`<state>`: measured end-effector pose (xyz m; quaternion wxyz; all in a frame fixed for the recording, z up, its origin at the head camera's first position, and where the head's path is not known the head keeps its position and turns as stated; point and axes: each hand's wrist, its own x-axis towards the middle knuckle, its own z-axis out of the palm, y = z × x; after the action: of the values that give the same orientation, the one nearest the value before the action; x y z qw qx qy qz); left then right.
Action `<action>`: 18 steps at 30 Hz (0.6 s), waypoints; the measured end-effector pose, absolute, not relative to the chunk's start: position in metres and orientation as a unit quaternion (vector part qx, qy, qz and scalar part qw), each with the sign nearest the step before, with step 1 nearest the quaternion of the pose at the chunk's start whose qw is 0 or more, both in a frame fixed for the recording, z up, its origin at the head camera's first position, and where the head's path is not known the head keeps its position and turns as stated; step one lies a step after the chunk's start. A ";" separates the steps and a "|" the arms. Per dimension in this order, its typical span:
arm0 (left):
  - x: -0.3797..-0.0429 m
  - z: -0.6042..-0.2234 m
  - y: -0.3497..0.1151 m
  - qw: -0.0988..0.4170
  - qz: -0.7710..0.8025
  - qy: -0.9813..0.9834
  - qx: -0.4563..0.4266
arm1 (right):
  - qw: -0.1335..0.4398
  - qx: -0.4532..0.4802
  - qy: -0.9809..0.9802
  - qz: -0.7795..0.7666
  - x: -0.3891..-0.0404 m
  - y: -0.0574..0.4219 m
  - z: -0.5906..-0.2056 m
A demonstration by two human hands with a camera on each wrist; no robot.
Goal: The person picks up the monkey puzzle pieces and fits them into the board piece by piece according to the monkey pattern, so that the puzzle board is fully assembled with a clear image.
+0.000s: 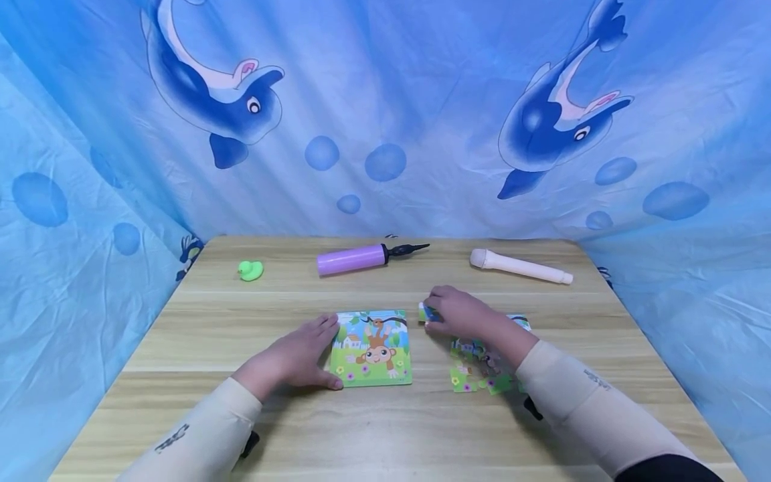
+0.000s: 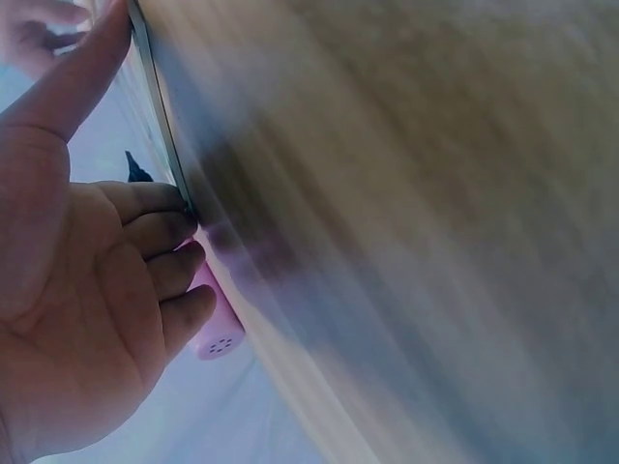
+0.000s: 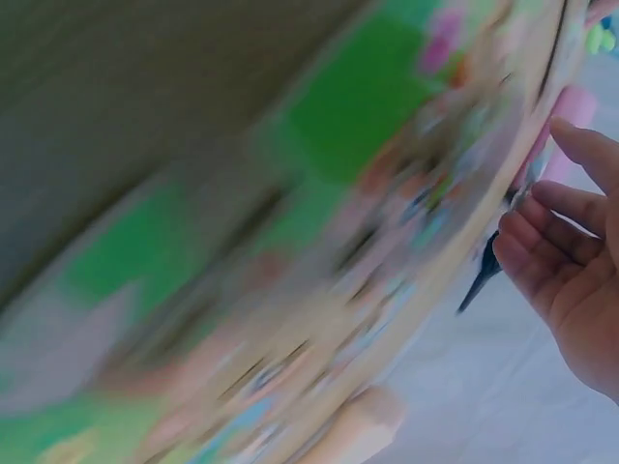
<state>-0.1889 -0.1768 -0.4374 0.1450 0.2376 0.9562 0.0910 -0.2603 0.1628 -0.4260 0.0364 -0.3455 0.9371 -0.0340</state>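
One puzzle piece [image 1: 430,312] (perhaps more; the fingers hide some) is pinched by the right hand [image 1: 460,313], just right of the monkey picture board [image 1: 378,355]. A light grip near the rim should make it easier to turn. Along the board's left edge, the left hand [image 1: 304,351] rests with fingers extended and thumb spread, a good brace if it presses without sliding. Loose pieces [image 1: 464,383] lie farther right, partly behind the right sleeve [image 1: 578,395]; a raised wrist would spare them a nudge. Beyond is a purple hand pump [image 1: 352,260], well out of the way.
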 end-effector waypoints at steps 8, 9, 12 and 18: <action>-0.190 -0.438 -0.177 0.150 0.094 0.956 0.234 | 0.048 -0.385 0.921 -0.017 -0.256 0.101 -0.416; -0.190 -0.438 -0.178 0.151 0.094 0.956 0.234 | 0.053 -0.390 0.919 -0.010 -0.256 0.094 -0.416; -0.190 -0.436 -0.178 0.152 0.098 0.955 0.236 | 0.062 -0.404 0.913 0.009 -0.256 0.074 -0.417; -0.189 -0.435 -0.178 0.150 0.100 0.953 0.244 | 0.058 -0.426 0.902 0.043 -0.256 0.043 -0.424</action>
<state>-0.1893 -0.1783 -0.4347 0.1497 0.2440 0.9529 0.1004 -0.2556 0.0426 -0.4242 0.0581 -0.4256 0.9020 0.0427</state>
